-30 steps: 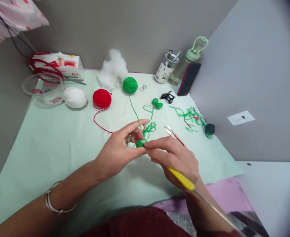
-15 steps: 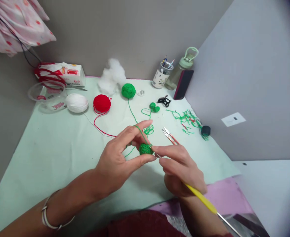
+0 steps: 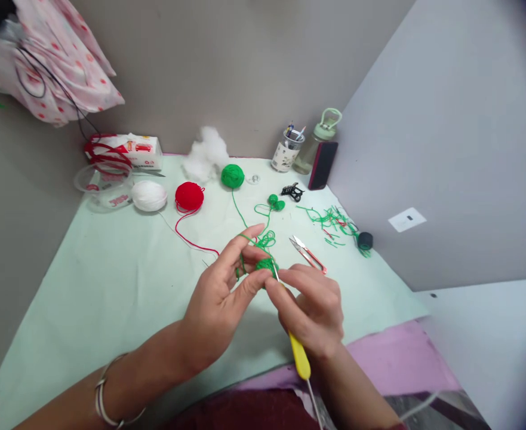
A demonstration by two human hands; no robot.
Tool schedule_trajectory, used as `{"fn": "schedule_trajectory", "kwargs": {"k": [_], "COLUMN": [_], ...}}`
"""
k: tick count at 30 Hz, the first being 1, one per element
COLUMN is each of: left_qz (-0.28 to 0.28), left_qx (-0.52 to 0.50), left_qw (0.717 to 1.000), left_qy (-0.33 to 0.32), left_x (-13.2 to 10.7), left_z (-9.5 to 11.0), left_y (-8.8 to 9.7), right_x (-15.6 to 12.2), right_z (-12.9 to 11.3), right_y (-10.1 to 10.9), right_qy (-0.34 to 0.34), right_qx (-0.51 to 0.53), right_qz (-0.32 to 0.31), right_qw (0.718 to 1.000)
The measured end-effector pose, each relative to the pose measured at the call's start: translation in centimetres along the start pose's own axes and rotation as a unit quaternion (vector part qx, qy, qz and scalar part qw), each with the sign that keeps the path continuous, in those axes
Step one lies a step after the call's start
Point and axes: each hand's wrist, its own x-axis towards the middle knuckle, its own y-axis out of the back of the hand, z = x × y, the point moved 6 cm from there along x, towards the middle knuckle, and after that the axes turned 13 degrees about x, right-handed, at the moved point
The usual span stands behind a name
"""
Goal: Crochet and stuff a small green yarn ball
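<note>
My left hand (image 3: 220,301) pinches a small green crochet piece (image 3: 266,264) between thumb and fingers, its lower part hidden by the thumb. Green yarn (image 3: 233,203) runs from the green yarn ball (image 3: 233,176) over my raised left index finger to the piece. In my right hand (image 3: 314,307) is a crochet hook (image 3: 299,355) with a yellow handle, gripped like a pen. Its metal tip touches the crochet piece near the top. Beyond the hands lie a loose tangle of green yarn (image 3: 267,239) and small green balls (image 3: 276,203).
Thread snips (image 3: 308,255) lie right of the hands, with yarn scraps (image 3: 334,222) beyond. Farther back are a red yarn ball (image 3: 189,196), white yarn ball (image 3: 149,196), stuffing (image 3: 206,154), black claw clip (image 3: 293,192), pen cup (image 3: 288,151), bottle (image 3: 319,140) and phone (image 3: 323,166).
My right hand has turned, so the hook now points more steeply up, its handle swung left beneath the hand. The crochet piece is tilted and more covered by my left thumb. The view has shifted slightly.
</note>
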Motion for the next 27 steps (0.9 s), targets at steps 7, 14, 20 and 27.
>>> {"fn": "schedule_trajectory", "kwargs": {"k": [7,14,20,27], "left_qz": [-0.106,-0.104,-0.073,-0.155], "left_qx": [-0.265,-0.241,-0.058,0.091], "left_qw": [0.944,0.955,0.994,0.984], "left_qy": [0.164,0.14,0.062,-0.003], "left_x": [-1.6,-4.3,-5.7,-5.9], "left_z": [-1.0,-1.7,-1.7,-0.8], "left_y": [-1.9,-2.4,-1.6,-2.6], "right_x": [-0.6,-1.5,-3.8,-5.8], "right_z": [-1.4,-1.3,-2.2,-1.1], "right_y": [1.4,1.8,3.3,4.4], "right_qy": [-0.011,-0.164,-0.207,-0.34], "right_qx": [0.064,0.341,0.361,0.452], "right_qz": [0.031,0.199,0.135,0.135], "right_qw": [0.997,0.904,0.899,0.814]}}
